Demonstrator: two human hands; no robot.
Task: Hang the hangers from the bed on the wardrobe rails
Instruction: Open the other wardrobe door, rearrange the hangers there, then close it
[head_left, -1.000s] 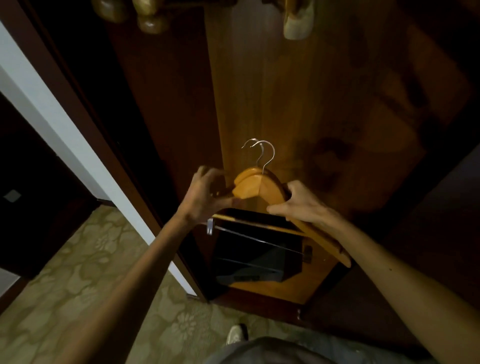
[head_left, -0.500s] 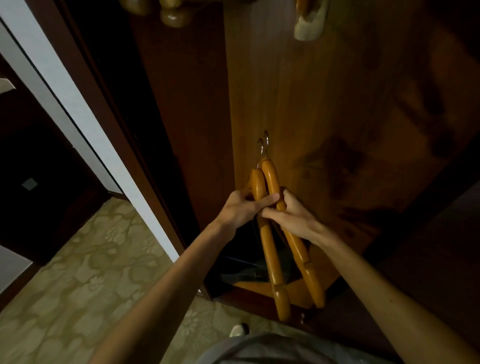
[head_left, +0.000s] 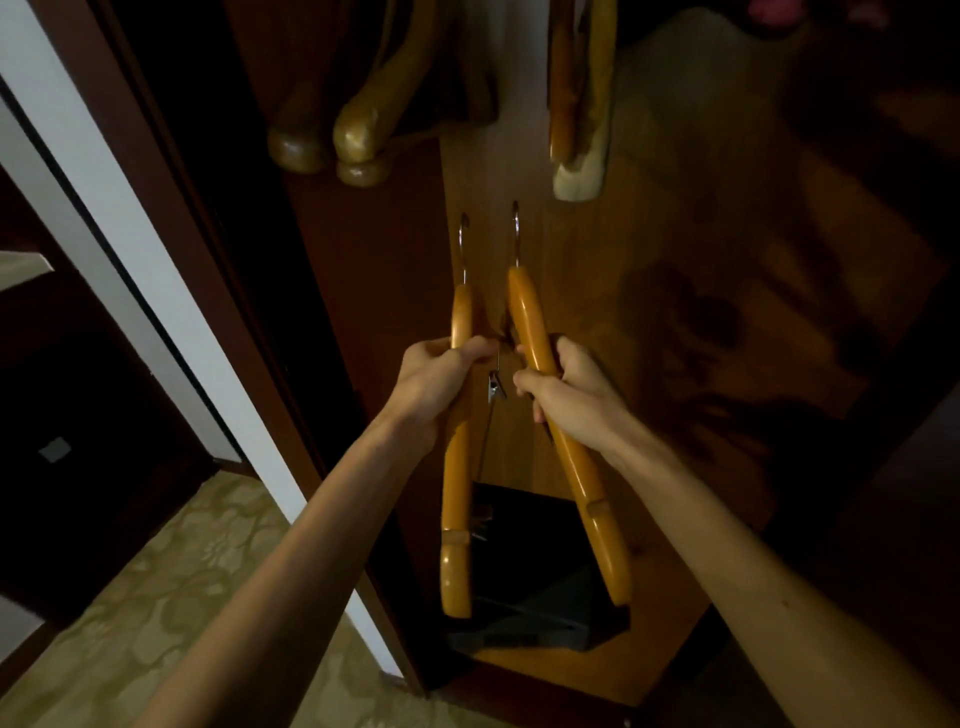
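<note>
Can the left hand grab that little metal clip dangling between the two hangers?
Probably not right now: the left hand is gripping its hanger. The clip hangs right beside its fingers, nothing between.

hangers (head_left: 569, 457): glossy orange wood, metal hooks | wardrobe wall (head_left: 675, 291): polished brown wood | floor (head_left: 156, 597): patterned

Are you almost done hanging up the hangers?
Partly. Several wooden hangers already hang at the top of the wardrobe. The left hand grips one orange hanger and the right hand grips another; both hooks point up, not yet on a rail. The bed is out of view.
</note>
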